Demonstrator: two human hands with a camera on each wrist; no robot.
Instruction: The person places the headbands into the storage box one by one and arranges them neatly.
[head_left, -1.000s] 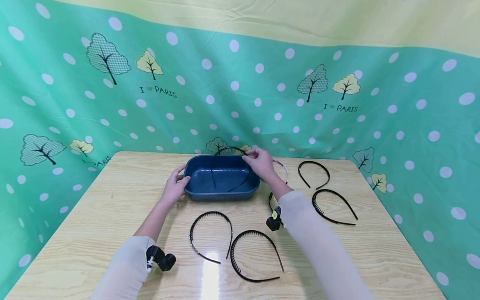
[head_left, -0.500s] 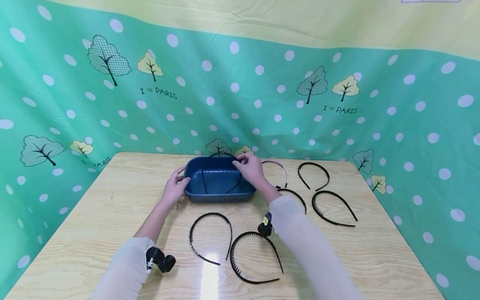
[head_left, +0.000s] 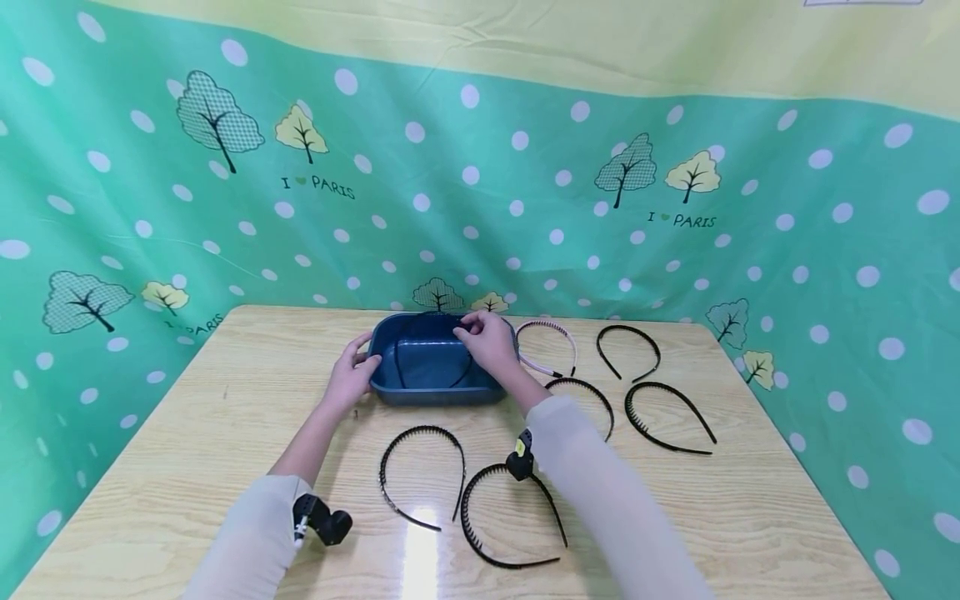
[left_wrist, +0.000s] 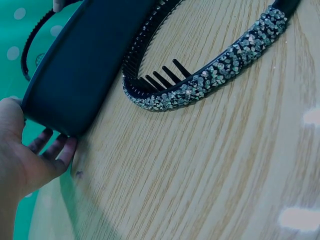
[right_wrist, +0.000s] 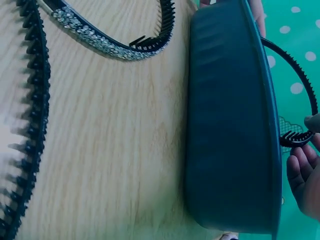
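Note:
My left hand [head_left: 348, 377] holds the left end of a dark blue plastic basin [head_left: 442, 397], thumb at the rim and fingers on the outside wall. A black toothed headband [right_wrist: 295, 65] is pinched between thumb and fingers of my right hand [head_left: 491, 343] at the basin's right rear. Its open ends reach down inside the basin, while the arched top shows above the rim in the right wrist view. Closer to me lie a headband covered in silvery stones [left_wrist: 215, 75] and a black comb-toothed headband [head_left: 467, 508].
Right of the basin lie a pale pink headband [head_left: 574, 350], a black one [head_left: 609, 407] partly behind my right arm, and two more black headbands, one at the back [head_left: 656, 343] and one further forward [head_left: 663, 445]. A patterned green curtain [head_left: 465, 217] hangs behind the wooden table [head_left: 285, 367].
My right hand has moved left and slightly down, lowering the black headband deeper into the basin. The pink headband is more exposed now. My left hand stays on the basin.

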